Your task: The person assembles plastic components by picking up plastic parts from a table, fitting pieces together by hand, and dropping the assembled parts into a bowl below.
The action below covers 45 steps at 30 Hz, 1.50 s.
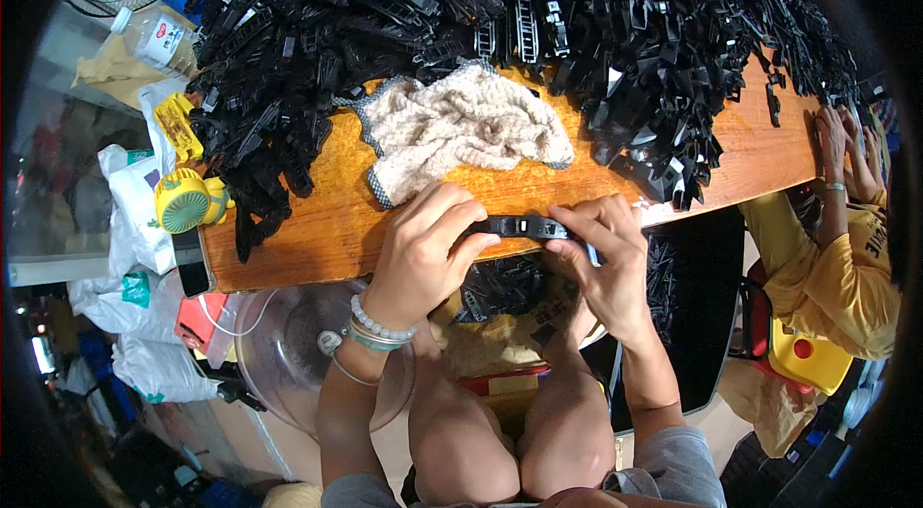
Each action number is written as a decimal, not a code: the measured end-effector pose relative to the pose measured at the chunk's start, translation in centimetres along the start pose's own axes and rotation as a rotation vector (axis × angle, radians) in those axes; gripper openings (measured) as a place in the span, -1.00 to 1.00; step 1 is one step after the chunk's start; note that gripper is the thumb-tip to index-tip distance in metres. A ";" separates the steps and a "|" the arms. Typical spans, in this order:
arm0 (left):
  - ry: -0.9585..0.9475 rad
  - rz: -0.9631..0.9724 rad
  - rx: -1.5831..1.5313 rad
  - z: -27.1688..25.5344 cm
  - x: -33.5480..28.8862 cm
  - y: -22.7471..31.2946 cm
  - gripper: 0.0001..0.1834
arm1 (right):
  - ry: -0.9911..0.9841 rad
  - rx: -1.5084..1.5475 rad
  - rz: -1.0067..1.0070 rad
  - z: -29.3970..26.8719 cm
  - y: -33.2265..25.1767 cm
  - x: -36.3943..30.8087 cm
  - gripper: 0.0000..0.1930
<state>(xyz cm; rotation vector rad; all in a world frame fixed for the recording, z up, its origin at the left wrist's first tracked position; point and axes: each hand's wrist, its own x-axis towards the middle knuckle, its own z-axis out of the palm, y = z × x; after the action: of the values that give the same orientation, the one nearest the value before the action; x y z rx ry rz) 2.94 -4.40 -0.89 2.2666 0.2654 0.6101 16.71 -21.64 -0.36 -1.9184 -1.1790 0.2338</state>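
My left hand [430, 244] and my right hand [608, 258] pinch the two ends of one black plastic part [522, 226], long and narrow with small slots on top. It is held level just over the near edge of the wooden table. A thin light-blue item [592, 255] shows beside my right fingers; its kind I cannot make out. Behind the part, a crumpled cream cloth [461, 123] with a checked border lies on the tabletop. A large heap of similar black plastic parts [385, 8] covers the far side.
At the left stand a yellow handheld fan [185, 201], white plastic bags [135, 191] and a clear bottle [154, 37]. Below the table edge are a clear tub [288, 354] and a black bin [697, 306]. A co-worker in a yellow shirt [836, 287] sits at the right, hands at the table.
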 end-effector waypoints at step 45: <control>-0.127 0.029 0.564 -4.1 7.3 -1.7 -0.72 | 0.437 -0.489 -0.241 -1.4 5.1 4.6 -0.78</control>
<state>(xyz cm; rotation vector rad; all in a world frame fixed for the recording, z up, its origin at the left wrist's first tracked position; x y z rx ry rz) 7.23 2.02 2.85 2.8418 0.3786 0.4378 23.26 -19.76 -2.10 -2.0608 -1.2175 -0.6275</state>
